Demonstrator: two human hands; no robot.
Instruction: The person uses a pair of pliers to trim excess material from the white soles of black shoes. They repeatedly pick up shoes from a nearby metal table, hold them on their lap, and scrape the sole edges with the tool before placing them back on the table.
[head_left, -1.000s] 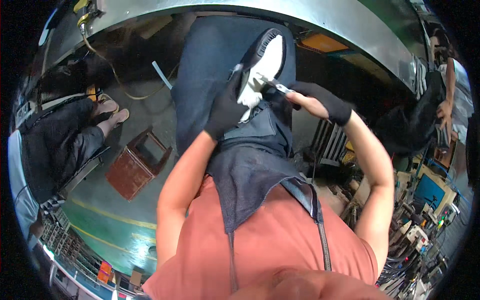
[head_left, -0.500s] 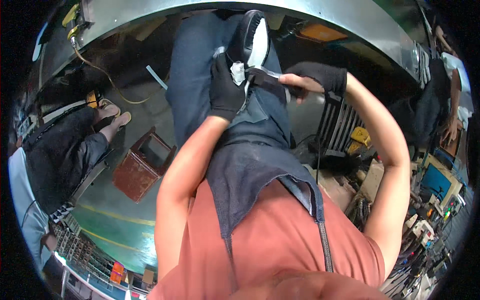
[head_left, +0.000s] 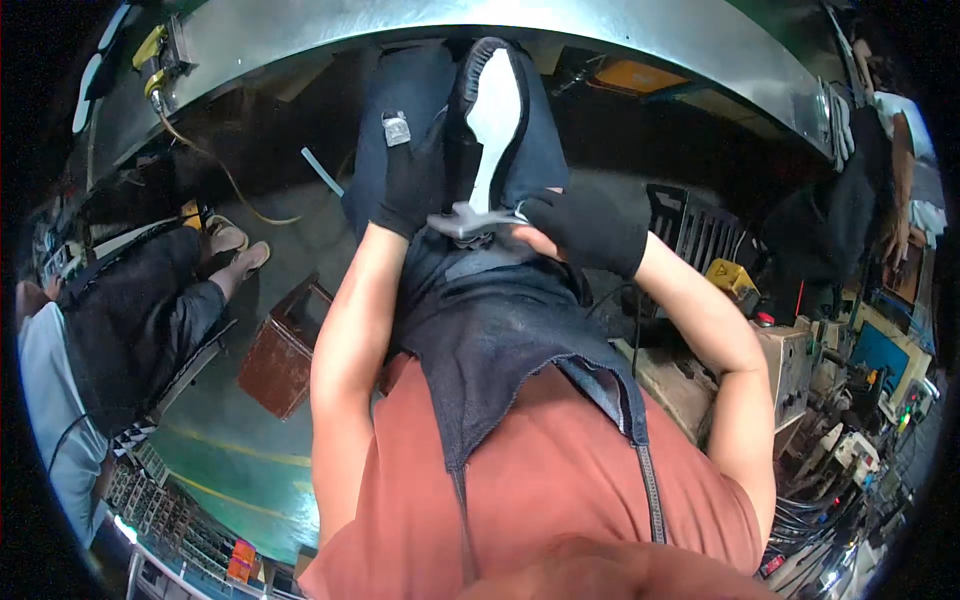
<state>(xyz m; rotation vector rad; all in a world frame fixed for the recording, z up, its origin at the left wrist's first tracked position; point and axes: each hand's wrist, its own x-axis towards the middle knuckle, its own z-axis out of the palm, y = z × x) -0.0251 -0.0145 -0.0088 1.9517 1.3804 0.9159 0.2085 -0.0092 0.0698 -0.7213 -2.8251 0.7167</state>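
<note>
Lying crosswise between both hands over the lap: slim grey metal pliers-like tool (head_left: 470, 218), long axis running left to right. Left hand in black glove (head_left: 408, 185) closed on its left end; right hand in black glove (head_left: 585, 228) closed on its right end. Just beyond, black-rimmed white shoe sole (head_left: 495, 115), upright, apparently touching the tool.

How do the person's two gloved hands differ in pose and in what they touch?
The left hand reaches higher, fingers pointing up beside the white sole of the shoe; the right hand sits lower, turned sideways. The left hand carries a small grey patch on its glove back; the right hand shows none. The right hand holds the grey metal tool at one end; the left hand meets its other end. Both wear black gloves.
</note>
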